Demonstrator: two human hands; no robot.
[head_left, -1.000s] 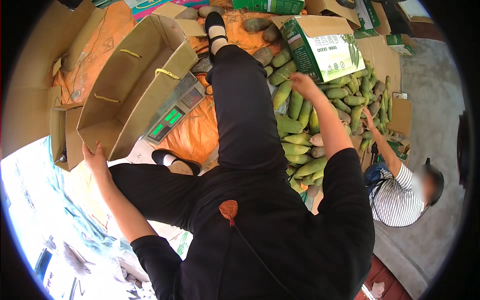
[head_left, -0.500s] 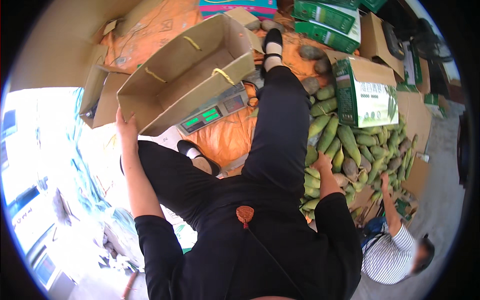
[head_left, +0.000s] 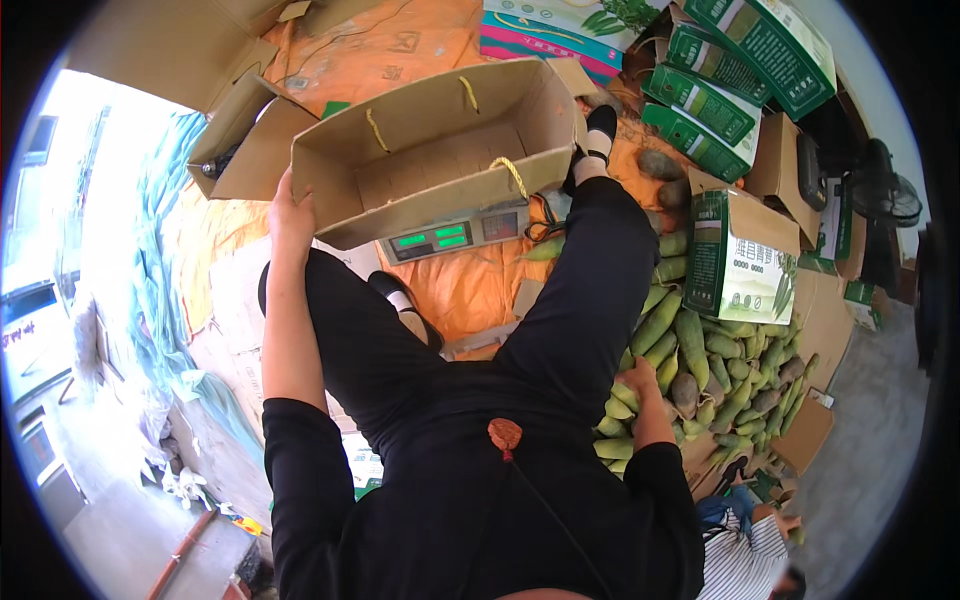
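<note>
My left hand [head_left: 291,215] grips the left end of an open brown cardboard box [head_left: 330,230] with yellow cord handles. The box lies tilted on a digital scale [head_left: 455,235] with a lit green display, and I see no produce inside it. At my right, my right hand [head_left: 637,378] is closed at the near-left edge of a pile of green radishes [head_left: 690,345]. Its fingers are partly hidden and seem wrapped round a radish there. My legs straddle the space in front of the scale.
Green and white cartons [head_left: 745,255] stand beside and behind the pile. An orange sheet [head_left: 430,300] covers the floor under the scale. Another open box [head_left: 255,150] sits at the left. A co-worker in a striped shirt [head_left: 745,560] is at the lower right; a fan [head_left: 885,185] stands far right.
My view has shifted, so the box and scale appear further right. The co-worker's arm has drawn back from the pile. My left hand keeps its grip on the box; my right hand stays at the radishes.
</note>
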